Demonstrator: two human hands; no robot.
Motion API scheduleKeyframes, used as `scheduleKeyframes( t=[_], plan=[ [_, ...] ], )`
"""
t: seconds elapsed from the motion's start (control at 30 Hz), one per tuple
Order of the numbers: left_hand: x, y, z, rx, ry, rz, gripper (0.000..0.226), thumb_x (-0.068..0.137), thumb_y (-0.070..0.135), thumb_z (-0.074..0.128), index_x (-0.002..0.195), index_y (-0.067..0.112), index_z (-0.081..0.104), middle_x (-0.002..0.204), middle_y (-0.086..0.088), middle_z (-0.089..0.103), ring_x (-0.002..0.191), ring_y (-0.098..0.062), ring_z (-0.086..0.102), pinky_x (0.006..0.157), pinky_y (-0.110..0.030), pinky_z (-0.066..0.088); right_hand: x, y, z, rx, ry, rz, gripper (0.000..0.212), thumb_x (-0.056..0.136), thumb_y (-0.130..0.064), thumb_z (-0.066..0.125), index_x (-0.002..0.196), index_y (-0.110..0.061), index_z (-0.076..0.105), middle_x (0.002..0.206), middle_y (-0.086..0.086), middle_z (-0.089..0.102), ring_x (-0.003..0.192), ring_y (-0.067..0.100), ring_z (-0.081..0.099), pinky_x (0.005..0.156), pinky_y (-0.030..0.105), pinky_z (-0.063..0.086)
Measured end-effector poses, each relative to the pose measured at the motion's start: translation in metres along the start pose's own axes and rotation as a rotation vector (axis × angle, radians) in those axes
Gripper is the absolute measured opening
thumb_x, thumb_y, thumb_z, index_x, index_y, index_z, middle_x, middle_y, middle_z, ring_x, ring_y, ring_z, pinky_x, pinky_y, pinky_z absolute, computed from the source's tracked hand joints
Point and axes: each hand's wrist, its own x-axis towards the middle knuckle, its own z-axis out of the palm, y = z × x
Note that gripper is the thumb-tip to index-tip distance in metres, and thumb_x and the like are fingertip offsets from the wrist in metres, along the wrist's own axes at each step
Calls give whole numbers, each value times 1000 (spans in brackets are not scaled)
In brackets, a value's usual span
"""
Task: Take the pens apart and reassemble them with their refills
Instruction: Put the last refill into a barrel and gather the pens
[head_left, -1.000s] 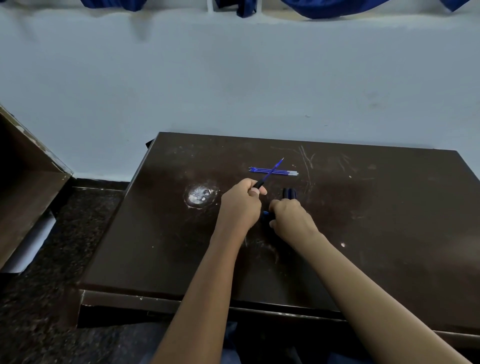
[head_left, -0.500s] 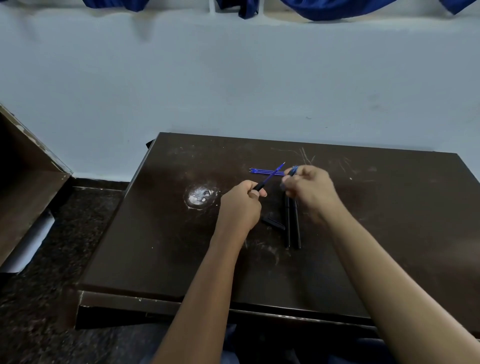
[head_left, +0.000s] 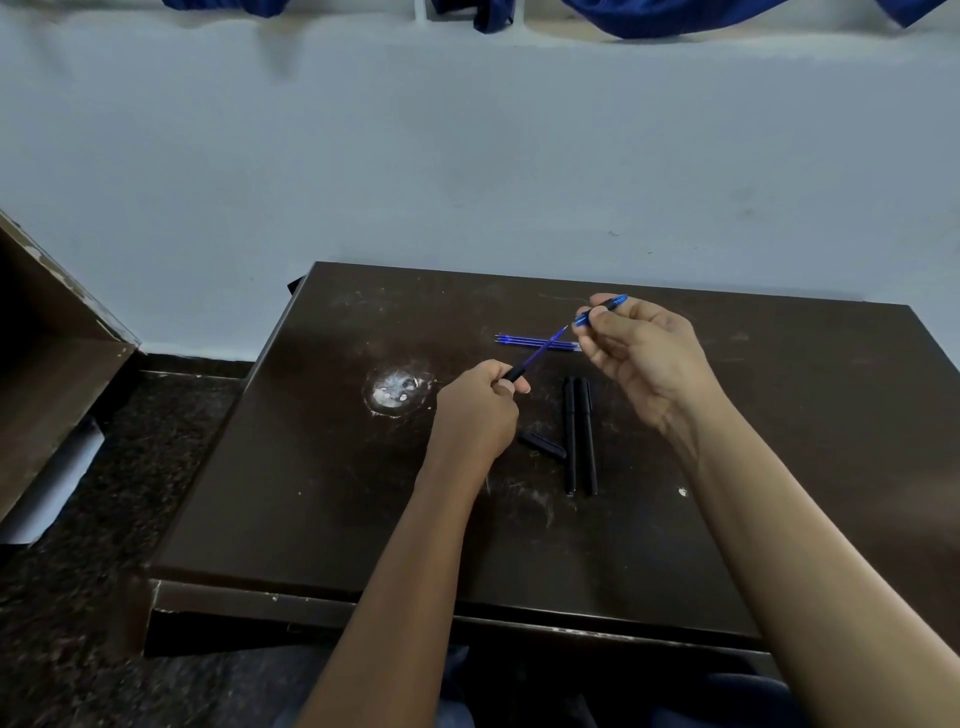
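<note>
From the head camera, both forearms reach forward over the dark brown desk (head_left: 322, 457), bare to the elbow and angled toward each other.

The left hand (head_left: 475, 408) is curled into a loose fist, knuckles up, low over the middle of the desk. Its thumb and fingers are closed around a black pen barrel (head_left: 515, 373), of which only the front end shows. A thin blue refill (head_left: 543, 351) sticks out of that barrel and slants up and to the right.

The right hand (head_left: 641, 353) is raised higher and farther back, palm turned toward the left, wrist bent, the lower fingers loosely curled. Its thumb and forefinger pinch a small blue tip piece (head_left: 605, 307) that points up to the right; the refill's point ends just beside its lower end.

Behind the hands, spare blue refills (head_left: 530, 341) lie flat in a tight bundle, side to side, and the held refill crosses in front of them. Between the two wrists, two black pens (head_left: 579, 436) lie side by side, touching, lengthwise toward the person. Just left of them lies a short black cap (head_left: 543, 445), tilted. A scuffed pale patch (head_left: 397, 389) marks the desk to the left of the left hand.
</note>
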Motion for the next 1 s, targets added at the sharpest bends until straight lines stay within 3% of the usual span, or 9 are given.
scheduleKeyframes(
  t=[0.27,0.5,0.6,0.7,0.77,0.87,1.0],
  plan=[
    [0,-1,0,3,-9,-2,28,99,14,38,97,23,64,103,-1,61,67,-3,46,51,-15,30,-4,7,8,-132,-80,-7,12,89,0,60,91,-11,66,89,5,70,78,13,67,71,22,54],
    [3,-3,2,-60,-24,28,36,101,32,37,88,20,68,82,4,65,69,-2,51,58,-17,33,-6,16,13,-228,-119,23,14,89,-1,60,83,-12,67,79,0,68,72,11,64,73,24,54],
    [4,-3,2,-72,-16,18,47,102,35,32,78,18,69,76,5,66,71,-2,54,60,-16,33,-7,17,13,-239,-123,44,14,89,-3,61,80,-12,66,80,-3,69,71,10,64,71,23,54],
    [3,-3,2,-75,-3,34,45,101,35,36,67,24,63,75,6,66,74,-3,57,61,-16,36,-6,16,11,-241,-138,66,12,88,-3,62,82,-12,67,79,0,68,72,10,65,69,22,54],
    [3,-5,2,-65,18,65,34,97,35,45,69,25,61,79,4,67,77,-8,59,62,-18,39,-6,16,10,-251,-148,77,11,88,-3,62,85,-12,68,76,3,66,72,11,64,67,21,54],
    [1,-6,2,-70,51,75,18,90,37,58,83,21,59,74,8,58,66,-5,51,54,-20,34,-6,19,10,-248,-154,89,9,88,-3,62,86,-10,68,75,4,66,72,11,64,66,19,55],
    [4,-3,1,-137,18,21,38,96,49,40,88,21,64,80,5,68,60,-4,49,55,-25,35,-6,19,12,-229,-158,95,11,88,-4,63,79,-11,66,77,3,66,70,10,64,68,20,56]
  ],
)
